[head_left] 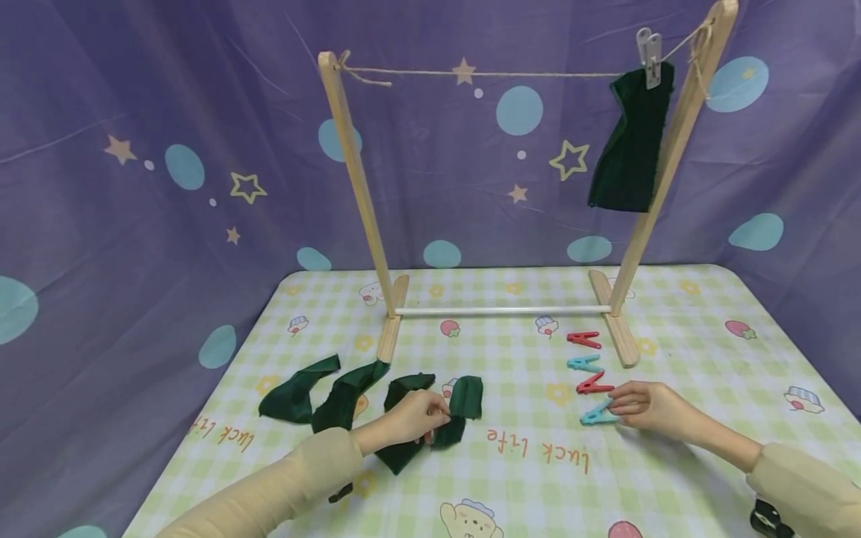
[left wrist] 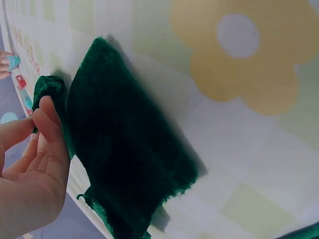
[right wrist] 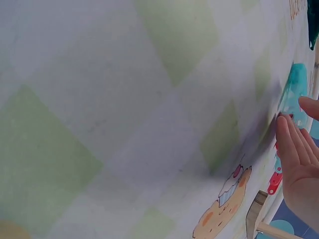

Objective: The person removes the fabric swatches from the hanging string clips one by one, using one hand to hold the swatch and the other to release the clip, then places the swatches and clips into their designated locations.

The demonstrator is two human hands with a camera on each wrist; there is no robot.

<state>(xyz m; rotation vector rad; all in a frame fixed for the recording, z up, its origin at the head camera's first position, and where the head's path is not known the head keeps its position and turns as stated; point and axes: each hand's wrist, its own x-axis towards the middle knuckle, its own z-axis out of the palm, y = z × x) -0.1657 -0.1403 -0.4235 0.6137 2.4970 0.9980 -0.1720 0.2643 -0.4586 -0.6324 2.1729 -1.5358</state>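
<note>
Above the table at left, my left hand [head_left: 409, 420] pinches a small dark green velvety cloth [head_left: 467, 397] between thumb and index finger, as the left wrist view also shows. Beside it lies another green cloth piece [left wrist: 127, 144], partly hidden by the hand in the head view. My right hand [head_left: 651, 407] is at the handle end of a teal clothespin [head_left: 596, 415] on the table. Its fingers are fairly straight, and the thumb stands apart from them in the right wrist view. Whether they touch the clothespin [right wrist: 296, 87] is unclear.
Behind the hands stands a wooden rack [head_left: 363, 179] with a string [head_left: 471, 72]. A grey clip [head_left: 652, 63] holds a green cloth [head_left: 632, 142] at its right end. Two red clothespins [head_left: 593, 384] and another teal one [head_left: 584, 364] line up on the table. More green cloths [head_left: 299, 392] lie left.
</note>
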